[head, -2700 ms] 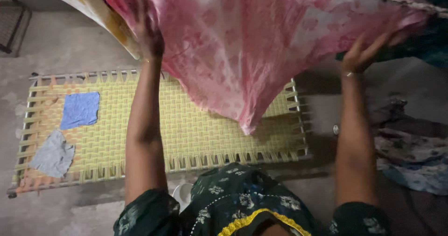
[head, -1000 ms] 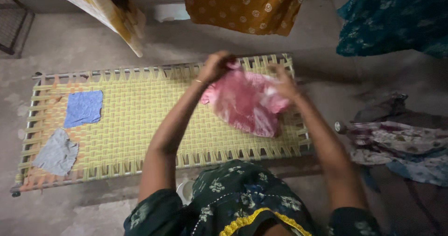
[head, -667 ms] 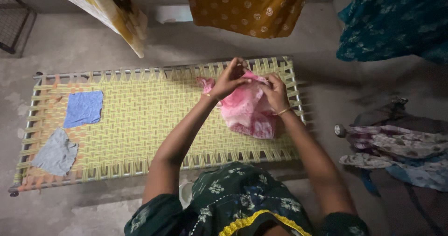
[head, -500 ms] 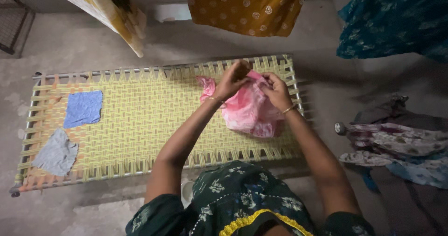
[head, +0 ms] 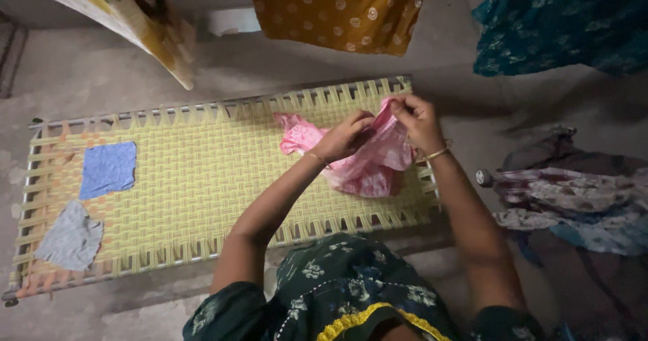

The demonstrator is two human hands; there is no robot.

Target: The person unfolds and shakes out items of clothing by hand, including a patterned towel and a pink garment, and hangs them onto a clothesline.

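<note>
Both hands pinch the pink cloth over the right end of the woven cot. The right hand grips its upper edge; the left hand grips just beside it, cloth trailing leftward and downward.

The scene is dim and evenly lit, with no glare anywhere. The woven cot is the brightest area, and the floor at far left and near right sinks into murk. Soft shadow lies right of the cot (its source is out of view). The pink cloth is slightly soft, the hanging fabrics along the far edge are blurred, and the corners darken and stretch.
</note>
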